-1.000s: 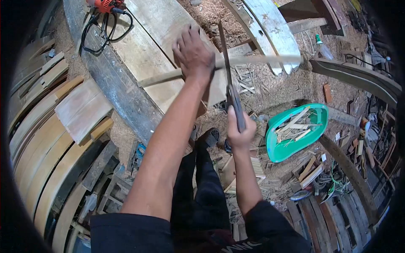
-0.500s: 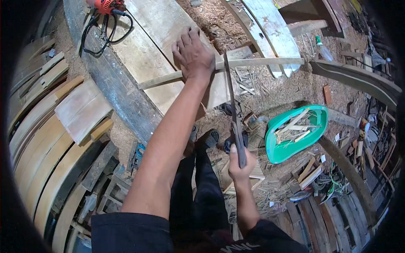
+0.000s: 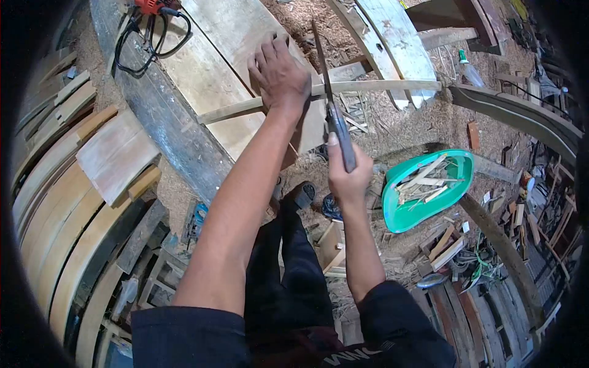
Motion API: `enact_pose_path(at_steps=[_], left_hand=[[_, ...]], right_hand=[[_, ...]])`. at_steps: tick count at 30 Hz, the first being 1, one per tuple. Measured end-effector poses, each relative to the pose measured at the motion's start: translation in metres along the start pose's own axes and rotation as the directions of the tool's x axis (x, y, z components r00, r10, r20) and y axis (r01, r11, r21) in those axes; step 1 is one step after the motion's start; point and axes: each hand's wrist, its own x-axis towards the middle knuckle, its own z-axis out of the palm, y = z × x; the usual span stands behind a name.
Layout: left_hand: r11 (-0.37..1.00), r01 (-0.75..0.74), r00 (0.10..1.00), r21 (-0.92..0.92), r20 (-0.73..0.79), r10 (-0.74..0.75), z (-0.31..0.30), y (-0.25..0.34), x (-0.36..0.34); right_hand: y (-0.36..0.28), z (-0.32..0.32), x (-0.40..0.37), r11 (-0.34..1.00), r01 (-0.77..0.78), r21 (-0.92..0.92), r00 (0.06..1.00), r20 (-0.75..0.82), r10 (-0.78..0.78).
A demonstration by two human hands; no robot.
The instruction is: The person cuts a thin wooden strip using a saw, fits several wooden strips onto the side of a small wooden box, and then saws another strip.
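Note:
My left hand [image 3: 282, 76] presses down over a long thin wooden strip [image 3: 236, 111], its fingers bent onto the wide wooden board beneath. The strip lies crosswise on the boards [image 3: 242, 34], and its right end sticks out past their edge. In my right hand [image 3: 350, 173] is the handle of a handsaw [image 3: 323, 64], fingers wrapped round it. The saw's narrow blade crosses the strip just right of my left hand and points away from me. Whether the teeth have cut into the strip is too small to tell.
A red power tool [image 3: 149, 5] with a black cord rests on the boards at upper left. To the right, a green tub [image 3: 402, 219] holds wood scraps. Stacked planks [image 3: 58, 227] stand at left. A plastic bottle [image 3: 472, 75] lies among sawdust and offcuts.
My right hand has pushed the saw forward, away from me, so the blade reaches farther past the strip. My left hand stays on the strip.

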Motion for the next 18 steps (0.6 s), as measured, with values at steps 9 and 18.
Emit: enact_pose_path(at_steps=[9, 18], left_hand=[[1.000, -0.022, 0.996, -0.008, -0.083, 0.021, 0.004, -0.001, 0.000], [0.999, -0.020, 0.996, 0.037, -0.090, 0.023, 0.006, -0.002, -0.001]], right_hand=[[0.000, -0.008, -0.068, 0.993, 0.108, -0.043, 0.978, 0.186, -0.099], [0.005, -0.021, -0.023, 0.994, 0.014, 0.108, 1.000, -0.021, -0.011]])
